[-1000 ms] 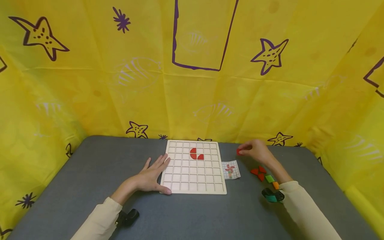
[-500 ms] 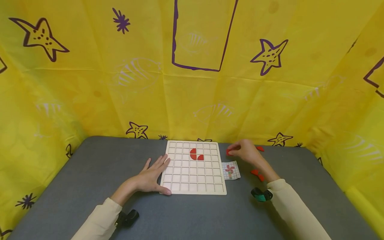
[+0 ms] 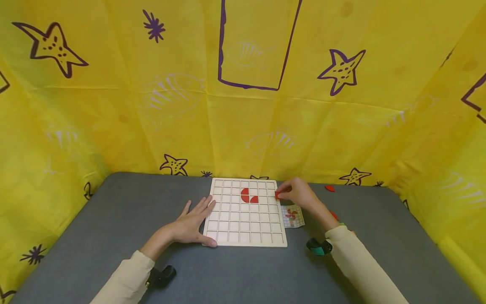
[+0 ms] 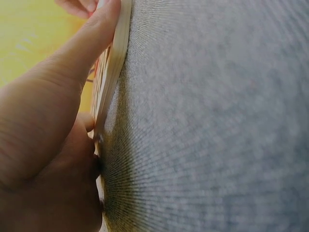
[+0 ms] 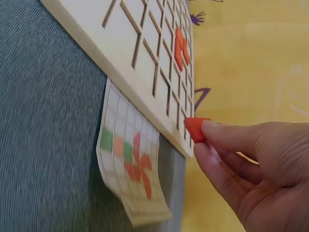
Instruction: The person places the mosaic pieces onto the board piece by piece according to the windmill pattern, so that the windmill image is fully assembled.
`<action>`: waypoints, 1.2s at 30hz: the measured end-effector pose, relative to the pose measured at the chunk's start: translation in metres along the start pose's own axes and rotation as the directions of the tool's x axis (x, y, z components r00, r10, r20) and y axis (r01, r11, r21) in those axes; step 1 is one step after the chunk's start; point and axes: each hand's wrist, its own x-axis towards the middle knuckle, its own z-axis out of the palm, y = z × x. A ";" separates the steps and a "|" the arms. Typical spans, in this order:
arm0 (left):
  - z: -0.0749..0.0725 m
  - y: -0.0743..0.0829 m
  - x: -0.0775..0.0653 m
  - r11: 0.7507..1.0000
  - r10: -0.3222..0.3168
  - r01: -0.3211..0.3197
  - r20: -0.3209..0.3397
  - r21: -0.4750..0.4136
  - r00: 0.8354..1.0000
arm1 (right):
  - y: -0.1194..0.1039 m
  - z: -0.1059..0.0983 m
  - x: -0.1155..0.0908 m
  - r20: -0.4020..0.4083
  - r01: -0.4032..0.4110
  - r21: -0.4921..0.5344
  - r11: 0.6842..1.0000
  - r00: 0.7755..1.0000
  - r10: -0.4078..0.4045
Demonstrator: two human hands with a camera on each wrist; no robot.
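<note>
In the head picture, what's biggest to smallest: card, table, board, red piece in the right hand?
1. Table
2. Board
3. Card
4. Red piece in the right hand, partly hidden by fingers

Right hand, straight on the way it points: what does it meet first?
Probably the grid board at its right rim; the red piece in the right hand overlaps it in the head view, height unclear.

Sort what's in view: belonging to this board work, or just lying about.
The job, seemingly: cream gridded wooden board; curved flat red pieces on it; red piece pinched by the right hand; white printed paper card; loose curved red piece.
Just surroundings: yellow patterned cloth; grey table.
</note>
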 end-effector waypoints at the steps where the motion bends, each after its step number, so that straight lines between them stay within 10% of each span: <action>1: 0.000 0.000 0.000 1.000 0.002 -0.002 -0.001 0.000 1.000 | -0.001 0.001 0.001 -0.003 0.011 -0.009 1.000 1.000 -0.011; 36: 0.000 -0.001 0.001 1.000 -0.004 0.004 -0.005 0.012 1.000 | -0.015 0.037 0.020 0.033 -0.057 -0.009 0.998 0.998 0.057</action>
